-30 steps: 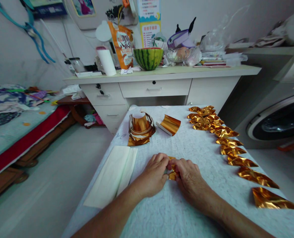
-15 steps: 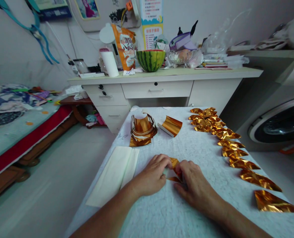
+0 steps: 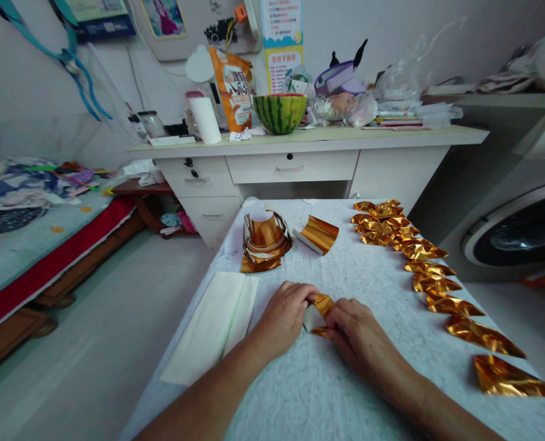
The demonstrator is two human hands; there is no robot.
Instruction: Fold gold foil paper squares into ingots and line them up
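A small sheet of gold foil paper [image 3: 322, 304], partly folded with its pale inner side showing, lies on the cloth between my hands. My left hand [image 3: 287, 315] pinches its far left edge, fingers curled. On its right side, my right hand [image 3: 357, 334] grips the folded gold part with fingers and thumb together. Beyond them sit a curled stack of gold foil sheets [image 3: 263, 236] and one loose curved gold sheet [image 3: 319, 234]. Folded gold foil pieces [image 3: 484, 335] line the right side of the table. Left of my left hand lies a stack of pale paper [image 3: 208, 324].
The table [image 3: 300, 392] has a white cloth and stands against a white desk [image 3: 295, 165]. On the desk are a cut watermelon [image 3: 280, 114], an orange pouch [image 3: 235, 92] and a paper roll [image 3: 205, 119]. A washing machine [image 3: 511, 202] is at right, a bed [image 3: 46, 245] at left.
My left hand has shifted slightly up and my right hand has closed in around the fold. More of the sheet's pale inner side shows between them.
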